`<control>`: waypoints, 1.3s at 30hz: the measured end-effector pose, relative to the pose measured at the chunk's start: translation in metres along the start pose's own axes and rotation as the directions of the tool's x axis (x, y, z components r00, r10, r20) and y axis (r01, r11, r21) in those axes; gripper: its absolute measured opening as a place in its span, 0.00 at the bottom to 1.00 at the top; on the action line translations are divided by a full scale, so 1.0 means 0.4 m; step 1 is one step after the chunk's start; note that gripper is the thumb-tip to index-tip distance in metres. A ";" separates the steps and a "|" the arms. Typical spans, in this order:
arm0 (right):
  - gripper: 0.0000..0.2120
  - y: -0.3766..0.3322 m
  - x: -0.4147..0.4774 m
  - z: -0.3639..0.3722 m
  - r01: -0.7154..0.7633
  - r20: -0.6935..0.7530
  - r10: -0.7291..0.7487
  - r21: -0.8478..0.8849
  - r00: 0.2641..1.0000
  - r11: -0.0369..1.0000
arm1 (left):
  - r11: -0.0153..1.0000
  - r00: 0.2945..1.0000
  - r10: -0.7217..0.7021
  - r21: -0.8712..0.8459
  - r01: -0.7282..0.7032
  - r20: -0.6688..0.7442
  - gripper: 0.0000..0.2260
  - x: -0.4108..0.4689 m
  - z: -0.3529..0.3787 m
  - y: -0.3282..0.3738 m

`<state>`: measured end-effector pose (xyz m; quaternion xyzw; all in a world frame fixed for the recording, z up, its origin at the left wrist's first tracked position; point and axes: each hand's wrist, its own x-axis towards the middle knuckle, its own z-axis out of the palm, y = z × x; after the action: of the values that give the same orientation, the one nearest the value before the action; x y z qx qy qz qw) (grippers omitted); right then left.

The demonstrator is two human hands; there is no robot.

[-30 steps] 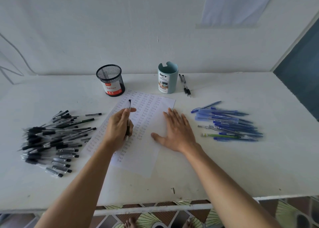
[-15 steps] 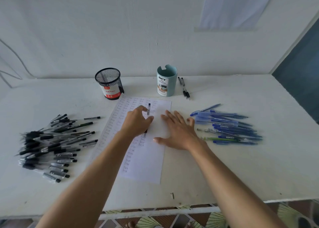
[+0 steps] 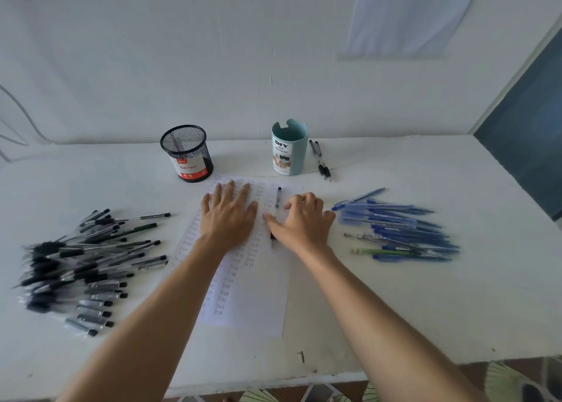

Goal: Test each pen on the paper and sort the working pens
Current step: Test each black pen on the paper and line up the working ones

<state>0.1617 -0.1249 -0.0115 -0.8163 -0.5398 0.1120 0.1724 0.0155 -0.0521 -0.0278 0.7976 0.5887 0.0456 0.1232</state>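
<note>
— Where's the pen being tried?
— Over the top right part of the paper point(image 3: 252, 304). The pen point(image 3: 278, 196) lies nearly along the sheet's length, with one end toward the far edge and the other toward the person. The right hand point(image 3: 307, 225) holds it, thumb across the barrel and fingers curled in beside it. The thumb hides the middle of the barrel, so I can't tell how firm the grip is.
— And the other hand?
— The left hand point(image 3: 228, 219) lies flat on the upper left of the paper, fingers straight and spread. It holds nothing and only presses the sheet down.
— What is there to sort into?
— A mesh cup point(image 3: 187, 153) stands just beyond the paper's far left corner and a green cup point(image 3: 289, 149) just beyond its far right corner. Two black pens point(image 3: 320, 161) lie to the right of the green cup. A heap of black pens point(image 3: 88, 264) lies left of the paper and a heap of blue pens point(image 3: 398, 228) right of it.
— So how do you do the test well?
— I'd judge the pen first needs turning into a writing grip, tip down. Aim for the bare part at the paper's lower right, since rows of small words fill the rest. Write one short word with light, even pressure while the left hand pins the sheet so it can't slide. A faint or broken line means a dud.
</note>
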 end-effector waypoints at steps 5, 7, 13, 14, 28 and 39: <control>0.17 -0.015 0.027 -0.015 -0.015 0.039 0.018 -0.059 0.999 0.998 | 1.000 0.999 0.001 0.010 0.000 -0.040 0.27 0.001 0.006 -0.002; 0.12 -0.007 0.032 -0.027 -0.028 0.023 0.028 -0.026 0.999 0.999 | 1.000 0.999 0.004 0.012 -0.003 -0.055 0.27 0.001 0.007 -0.003; 0.10 0.062 0.062 -0.103 -0.160 -0.026 0.174 0.290 0.984 0.944 | 1.000 0.998 0.001 0.006 0.000 -0.061 0.27 0.003 0.009 -0.004; 0.10 0.075 0.072 -0.116 -0.168 -0.057 0.199 0.342 0.978 0.925 | 1.000 0.998 0.000 0.010 0.000 -0.064 0.27 0.003 0.009 -0.003; 0.13 0.148 0.331 -0.132 -0.245 -0.143 0.317 0.374 0.938 0.895 | 1.000 0.996 0.005 0.016 -0.004 -0.084 0.26 0.010 0.014 -0.007; 0.16 0.134 0.336 -0.114 -0.180 -0.054 0.206 0.306 0.977 0.935 | 1.000 0.995 -0.002 0.004 0.002 -0.099 0.26 0.009 0.013 -0.005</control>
<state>0.2763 -0.0279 0.0092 -0.8338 -0.4261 0.1737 0.3050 0.0157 -0.0488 -0.0336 0.7941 0.5950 0.0838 0.0921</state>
